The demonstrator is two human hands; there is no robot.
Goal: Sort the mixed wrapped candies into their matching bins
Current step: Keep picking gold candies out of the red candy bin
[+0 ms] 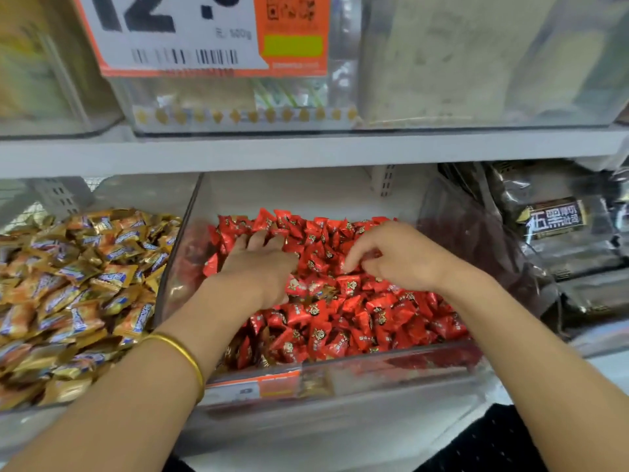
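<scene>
Here we are in a shop: a big price tag [170,32] at the upper left of the frame, with a barcode [183,57] and QR code [291,6], above a white shelf [306,149]. Below it are clear bins [177,253], red candies [357,311] heaped at centre, gold-wrapped candies [68,284] at left, dark packets [558,219] stacked at right, another orange label [252,386] on the bin front

1. The shelf board [306,149] overhead caps the gap above the middle bin [340,373].
2. Free room lies behind the red candies [357,311], at the bin's back.
3. Clear side walls [177,260] block passage to the gold candies [68,284] leftward and dark packets [561,233] rightward.
4. The left hand [262,267] and right hand [398,257] occupy the bin's middle.
</scene>
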